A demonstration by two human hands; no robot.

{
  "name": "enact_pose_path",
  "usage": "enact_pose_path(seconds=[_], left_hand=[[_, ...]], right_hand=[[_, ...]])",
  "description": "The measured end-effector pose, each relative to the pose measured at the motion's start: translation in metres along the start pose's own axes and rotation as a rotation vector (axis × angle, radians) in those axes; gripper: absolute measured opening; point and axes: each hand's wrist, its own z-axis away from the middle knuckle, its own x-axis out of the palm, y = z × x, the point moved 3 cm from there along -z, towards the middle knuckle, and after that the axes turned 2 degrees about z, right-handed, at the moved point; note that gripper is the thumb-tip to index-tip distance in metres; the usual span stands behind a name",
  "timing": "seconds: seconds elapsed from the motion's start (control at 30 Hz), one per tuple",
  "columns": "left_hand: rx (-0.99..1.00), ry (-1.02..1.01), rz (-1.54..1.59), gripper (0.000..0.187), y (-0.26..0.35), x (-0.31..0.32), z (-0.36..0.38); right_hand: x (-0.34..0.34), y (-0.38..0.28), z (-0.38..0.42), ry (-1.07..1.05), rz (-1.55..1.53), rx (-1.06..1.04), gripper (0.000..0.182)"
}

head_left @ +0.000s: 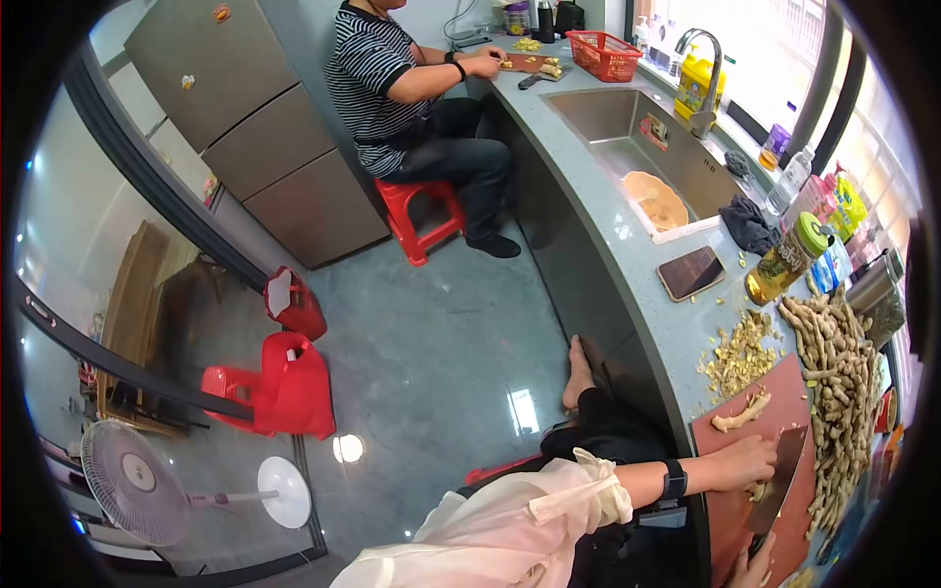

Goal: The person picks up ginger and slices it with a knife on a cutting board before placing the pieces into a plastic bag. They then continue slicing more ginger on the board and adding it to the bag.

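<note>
My left hand (742, 463), with a dark watch on the wrist, rests on the reddish-brown cutting board (712, 434). Its fingers curl down over a piece of ginger (758, 492), mostly hidden beneath them. At the bottom of the view, my right hand (753, 568) wraps round the dark handle of a kitchen knife (784, 468). The wide blade stands right beside my left fingertips. A peeled-looking ginger root (742, 412) lies on the board above my left hand. Cut ginger slices (740, 355) are heaped on the counter past the board's upper edge.
A large pile of whole ginger (841, 392) borders the board. Beyond are a phone (691, 272), a green-lidded jar (787, 260) and a sink (627, 118) holding a bowl (655, 201). A co-worker (412, 108) on a red stool (424, 220) handles pieces at another board. A fan (137, 482) stands lower left.
</note>
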Motion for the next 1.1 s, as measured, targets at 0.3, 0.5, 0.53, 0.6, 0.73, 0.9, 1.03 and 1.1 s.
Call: enact_pose_path(seconds=[0.3, 0.5, 0.53, 0.6, 0.73, 0.9, 1.03, 1.1], left_hand=[[0.013, 0.001, 0.039, 0.015, 0.000, -0.001, -0.001], [-0.020, -0.053, 0.048, 0.012, 0.000, -0.006, -0.001], [-0.016, -0.002, 0.004, 0.011, 0.002, -0.009, -0.001], [0.009, -0.036, -0.171, 0.003, 0.007, -0.021, -0.009], [0.041, 0.032, -0.025, 0.008, 0.010, -0.041, -0.012], [-0.085, -0.179, 0.017, 0.018, 0.019, -0.048, -0.016], [-0.094, -0.213, 0.031, 0.015, 0.018, -0.046, -0.014], [-0.094, -0.229, 0.023, 0.015, 0.018, -0.046, -0.014]], right_hand=[[0.016, 0.041, 0.012, -0.027, -0.507, 0.113, 0.049], [0.017, 0.030, -0.031, 0.002, -0.167, -0.035, 0.059], [0.025, 0.045, -0.040, 0.026, -0.297, 0.082, 0.060], [0.050, 0.087, -0.052, 0.253, -0.330, -0.187, 0.068], [0.027, 0.033, -0.012, 0.267, -0.374, -0.030, 0.059], [0.004, 0.016, 0.016, 0.123, -0.633, 0.084, 0.046], [-0.011, 0.008, 0.026, 0.126, -0.586, 0.083, 0.042], [-0.014, 0.007, 0.026, 0.102, -0.553, 0.061, 0.043]])
